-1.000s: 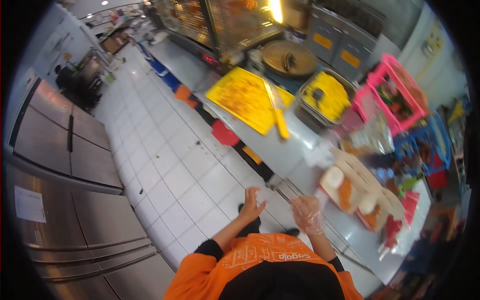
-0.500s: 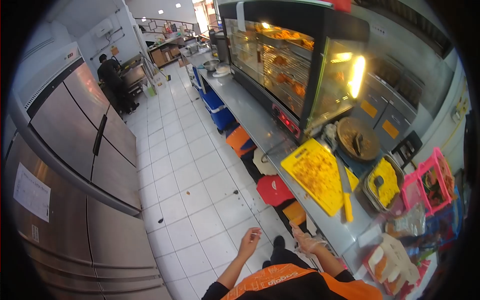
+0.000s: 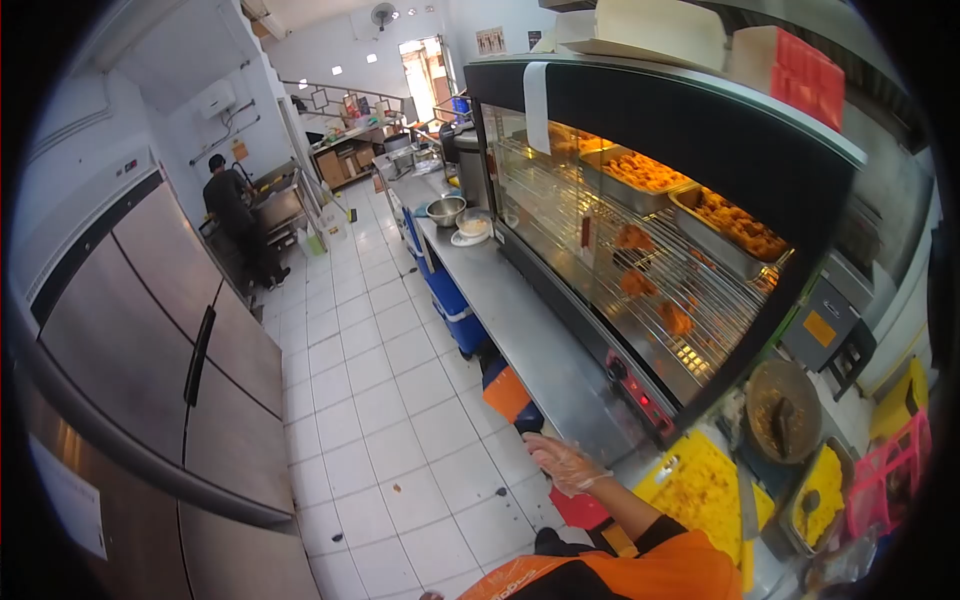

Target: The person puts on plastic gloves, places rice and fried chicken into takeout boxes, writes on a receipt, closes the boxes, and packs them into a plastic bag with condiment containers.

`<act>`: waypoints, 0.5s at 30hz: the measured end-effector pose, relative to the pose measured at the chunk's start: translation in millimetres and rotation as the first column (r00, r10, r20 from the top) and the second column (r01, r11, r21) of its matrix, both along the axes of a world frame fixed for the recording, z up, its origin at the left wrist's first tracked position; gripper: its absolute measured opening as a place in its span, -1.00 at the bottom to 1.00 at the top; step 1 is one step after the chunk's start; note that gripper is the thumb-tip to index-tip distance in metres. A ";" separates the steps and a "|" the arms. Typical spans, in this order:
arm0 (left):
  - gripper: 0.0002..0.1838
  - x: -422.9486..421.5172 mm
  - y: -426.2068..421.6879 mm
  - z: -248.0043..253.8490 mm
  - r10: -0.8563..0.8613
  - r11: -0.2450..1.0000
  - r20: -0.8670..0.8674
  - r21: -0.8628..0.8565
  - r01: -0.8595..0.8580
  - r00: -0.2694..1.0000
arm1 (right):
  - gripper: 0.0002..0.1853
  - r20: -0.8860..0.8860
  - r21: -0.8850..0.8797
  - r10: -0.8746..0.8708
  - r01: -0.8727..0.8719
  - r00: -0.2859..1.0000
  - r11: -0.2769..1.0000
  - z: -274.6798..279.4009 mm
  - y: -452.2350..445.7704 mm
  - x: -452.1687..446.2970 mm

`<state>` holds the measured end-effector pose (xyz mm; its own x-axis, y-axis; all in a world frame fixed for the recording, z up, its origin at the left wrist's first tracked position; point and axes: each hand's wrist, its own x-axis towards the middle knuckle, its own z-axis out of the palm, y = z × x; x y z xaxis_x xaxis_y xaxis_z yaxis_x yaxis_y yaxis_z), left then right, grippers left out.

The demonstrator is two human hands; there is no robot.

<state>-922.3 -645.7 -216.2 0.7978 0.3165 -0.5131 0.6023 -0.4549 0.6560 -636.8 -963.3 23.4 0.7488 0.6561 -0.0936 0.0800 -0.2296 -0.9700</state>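
Observation:
My right hand (image 3: 565,465) wears a clear plastic glove. Its fingers are stretched out with nothing in them, beside the front edge of the steel counter (image 3: 520,310). The heated glass display cabinet (image 3: 640,250) stands beyond it, with trays of fried food (image 3: 735,225) and loose pieces on racks inside. Only a sliver of my left hand (image 3: 431,596) seems to show at the bottom edge; its fingers cannot be made out. To the right of my right arm lies a yellow board (image 3: 700,485) with chopped food and a knife.
Steel refrigerators (image 3: 150,350) line the left side of the tiled floor (image 3: 390,400). A person in dark clothes (image 3: 235,215) stands at the far left sink. Metal bowls (image 3: 446,210) sit along the counter; a round pan (image 3: 783,412) and a pink basket (image 3: 888,475) are at right.
The view has swung up and towards the cabinet, which now fills the right side. The boxes of food have left view. My left hand has dropped almost out of view; my gloved right hand remains open.

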 end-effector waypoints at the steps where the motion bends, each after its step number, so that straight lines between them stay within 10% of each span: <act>1: -0.63 20.4 18.9 -1.7 0.047 0.999 -0.025 -0.008 -0.048 0.999 | -0.39 0.049 -0.035 0.071 -0.069 0.996 0.997 7.7 25.1 20.9; 4: -0.63 94.5 65.9 -7.0 0.137 0.989 -0.053 -0.054 -0.140 0.989 | -0.44 0.248 -0.125 0.311 -0.289 0.917 0.949 10.9 94.2 86.3; 15: -0.63 305.7 226.3 -23.4 0.029 0.982 -0.061 -0.187 -0.040 0.998 | -0.46 0.638 -0.239 0.297 -0.183 0.710 0.954 92.8 256.7 251.5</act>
